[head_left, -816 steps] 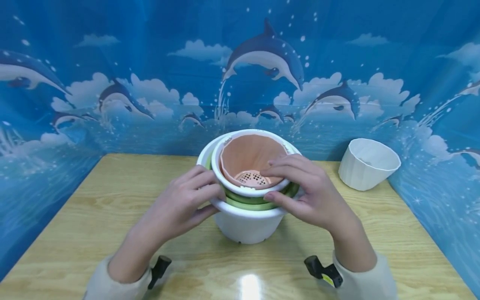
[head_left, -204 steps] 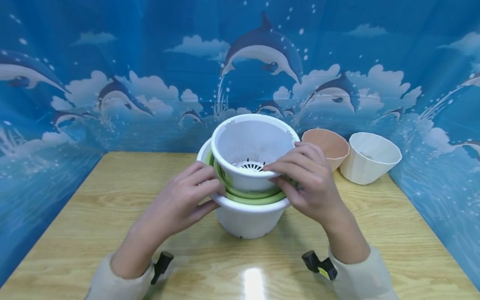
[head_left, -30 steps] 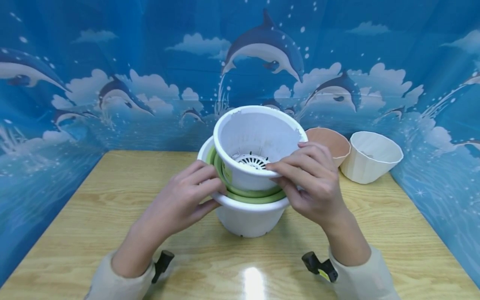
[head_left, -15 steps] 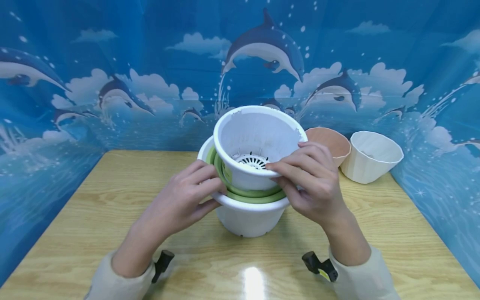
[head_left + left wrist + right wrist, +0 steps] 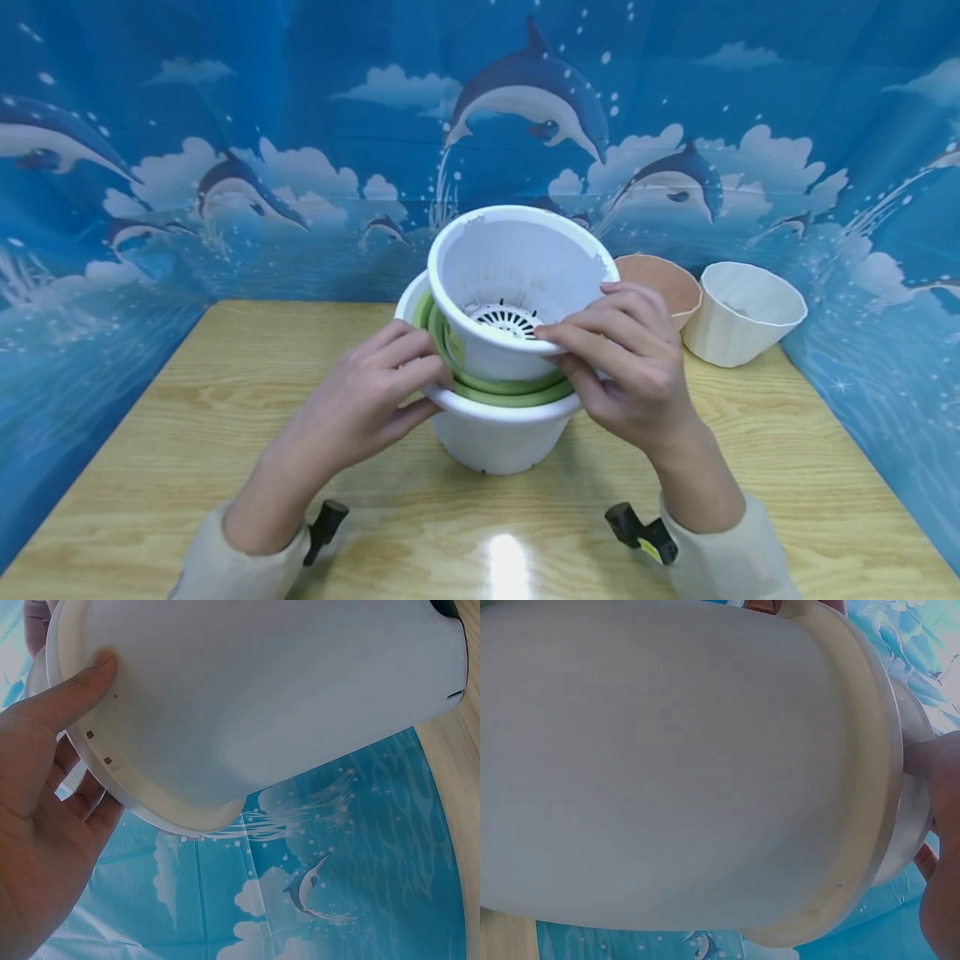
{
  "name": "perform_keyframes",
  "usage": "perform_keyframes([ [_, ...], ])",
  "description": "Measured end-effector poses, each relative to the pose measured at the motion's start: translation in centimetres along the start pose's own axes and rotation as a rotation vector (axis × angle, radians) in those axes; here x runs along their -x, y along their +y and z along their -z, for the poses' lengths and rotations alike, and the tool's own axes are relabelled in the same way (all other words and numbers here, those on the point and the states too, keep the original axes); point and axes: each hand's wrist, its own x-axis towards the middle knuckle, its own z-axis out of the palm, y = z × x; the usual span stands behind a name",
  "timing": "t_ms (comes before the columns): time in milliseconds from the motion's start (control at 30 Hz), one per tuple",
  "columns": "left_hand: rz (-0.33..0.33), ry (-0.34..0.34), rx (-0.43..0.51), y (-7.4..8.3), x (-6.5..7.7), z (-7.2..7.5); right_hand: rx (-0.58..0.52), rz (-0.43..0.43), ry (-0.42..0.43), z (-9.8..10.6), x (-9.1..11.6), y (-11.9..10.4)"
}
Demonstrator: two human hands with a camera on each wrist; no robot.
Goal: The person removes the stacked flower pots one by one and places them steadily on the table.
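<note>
- Two pots are gripped at once, with the hands well apart from each other.
- The large white pot [image 5: 498, 437] is held at its left front rim by the left hand [image 5: 386, 379], thumb outside, fingers over the edge.
- The small white pot [image 5: 525, 262] is pinched at its right front rim by the right hand [image 5: 626, 358], and is slightly tilted.
- Its lower part is surrounded by green rims [image 5: 517, 401], nested within the large white pot, which is set upright on the counter [image 5: 225, 400].
- Behind the right hand, a terracotta-coloured pot [image 5: 660, 283], partly hidden, is placed just beside a cream pot [image 5: 731, 337].
</note>
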Motion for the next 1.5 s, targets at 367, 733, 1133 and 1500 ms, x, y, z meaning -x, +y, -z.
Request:
perform_keyframes([
  [367, -0.001, -0.001, 0.010, -0.1, 0.0, 0.1, 0.010, 0.013, 0.054, 0.3, -0.2, 0.1],
  [733, 0.004, -0.004, 0.015, 0.0, -0.1, 0.0, 0.013, 0.015, 0.131, 0.5, -0.5, -0.3],
  [1133, -0.029, 0.017, 0.030, -0.2, 0.0, -0.1, 0.054, 0.016, 0.522, 0.7, -0.7, 0.3],
  [1500, -0.034, 0.004, 0.049, -0.5, 0.2, 0.7, 0.263, -0.160, 0.821, 1.1, -1.5, 1.7],
])
